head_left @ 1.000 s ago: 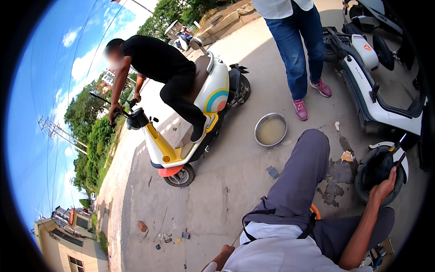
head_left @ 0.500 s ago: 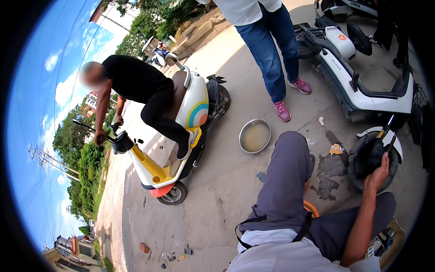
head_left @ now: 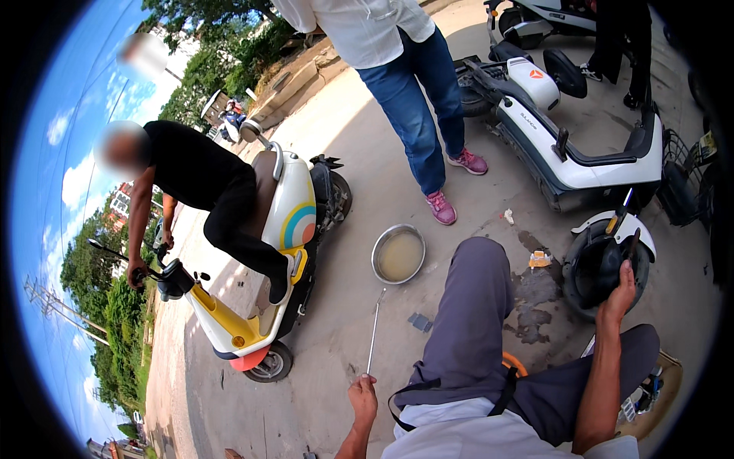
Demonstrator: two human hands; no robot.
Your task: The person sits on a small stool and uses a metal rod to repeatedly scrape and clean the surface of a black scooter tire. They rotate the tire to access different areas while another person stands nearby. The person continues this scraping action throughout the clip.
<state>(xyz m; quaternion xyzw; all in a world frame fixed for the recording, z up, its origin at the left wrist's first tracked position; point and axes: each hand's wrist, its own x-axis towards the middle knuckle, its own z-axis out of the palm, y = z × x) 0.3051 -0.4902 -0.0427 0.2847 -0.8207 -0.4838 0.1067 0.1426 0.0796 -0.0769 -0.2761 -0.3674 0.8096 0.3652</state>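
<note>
My left hand [head_left: 363, 395], at the lower middle, is closed round the end of a thin silver metal rod [head_left: 374, 336] with a small crooked tip. The rod points away toward a round metal basin [head_left: 382, 271] of cloudy water. On the right, my right hand [head_left: 618, 294] reaches to the scooter's front wheel [head_left: 579, 291]. Its fingers are curled at a dark piece by the wheel; what exactly they grip is partly hidden. A yellow-and-black handled tool [head_left: 612, 223] with a metal shaft stands at the wheel beneath the white mudguard [head_left: 644, 235].
A white scooter [head_left: 566, 149] stands beyond the wheel. A person in jeans [head_left: 428, 99] stands behind the basin. At left, someone in black [head_left: 199, 164] sits on a white-and-yellow scooter [head_left: 294, 218]. An open tool box [head_left: 667, 398] lies right of my knee; an orange ring [head_left: 514, 363] lies between my legs.
My left hand has come into view with the metal rod. My right hand stays at the wheel. The whole view has shifted, moving the surroundings slightly left and mostly lower.
</note>
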